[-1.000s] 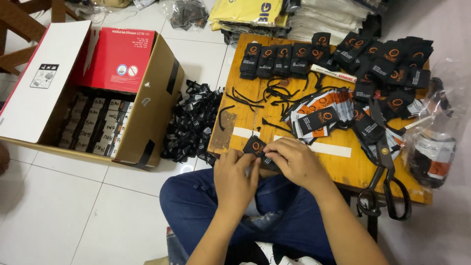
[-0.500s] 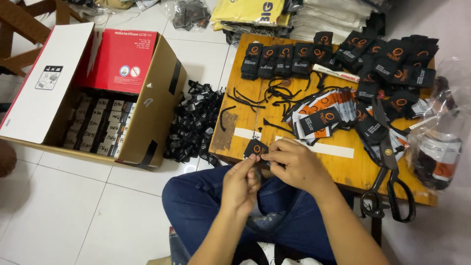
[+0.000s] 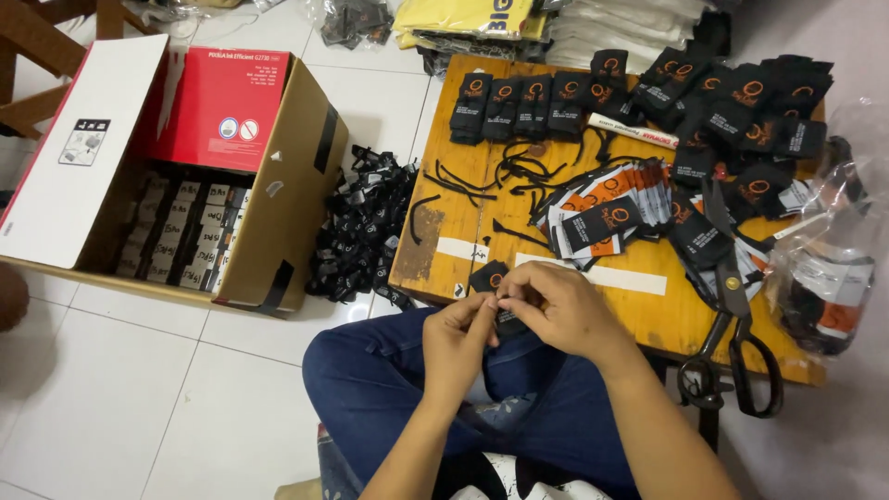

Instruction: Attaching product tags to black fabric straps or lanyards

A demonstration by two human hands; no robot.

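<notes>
My left hand (image 3: 460, 340) and my right hand (image 3: 557, 306) meet at the near edge of a low wooden table (image 3: 463, 190), just above my lap. Together they pinch a small black tag (image 3: 489, 278) with an orange mark; a thin black string seems to be at the fingertips, mostly hidden. Loose black strings (image 3: 519, 171) lie on the table beyond my hands. To their right, a fanned stack of orange-and-white cards (image 3: 607, 204) lies under a black tag. Rows of black tags (image 3: 532, 102) line the far edge.
Large black scissors (image 3: 732, 315) lie at the table's right front edge, next to a clear plastic bag (image 3: 829, 268). An open cardboard box (image 3: 185, 176) of packed tags stands on the tiled floor at left, with a heap of finished black tags (image 3: 361, 231) beside it.
My hands have drawn closer together and slightly toward my lap, still working the same black tag. The view has shifted a little.
</notes>
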